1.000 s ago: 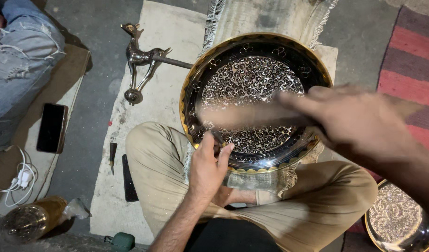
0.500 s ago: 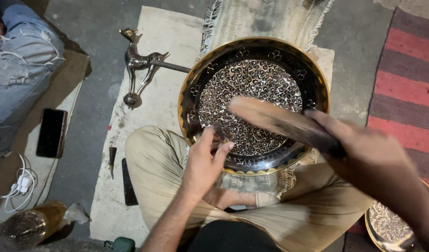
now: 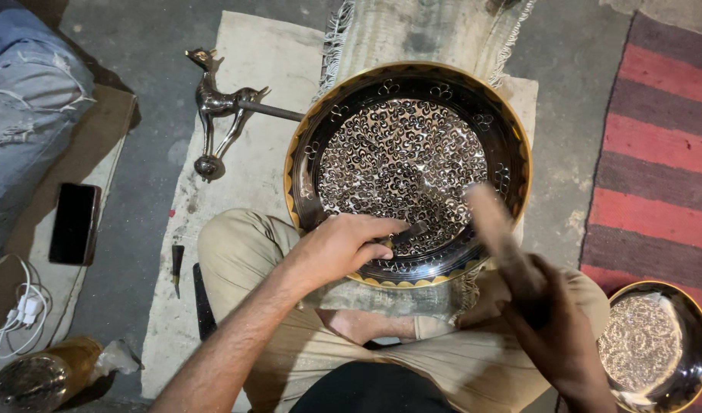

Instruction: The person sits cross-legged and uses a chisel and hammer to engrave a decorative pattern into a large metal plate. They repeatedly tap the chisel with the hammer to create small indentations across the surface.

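Engraved brass tray (image 3: 403,164) rested on crossed legs, above a fringed mat (image 3: 244,138). Left hand (image 3: 339,248) pinched a chisel (image 3: 406,232) against it; right hand (image 3: 553,333) gripped a blurred hammer (image 3: 497,233). Brass deer figurine (image 3: 217,103) nearby.

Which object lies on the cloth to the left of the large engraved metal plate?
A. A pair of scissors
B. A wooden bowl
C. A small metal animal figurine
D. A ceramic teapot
C: a small metal animal figurine lies on the pale cloth just left of the engraved plate, while the left hand rests on the plate's near edge.
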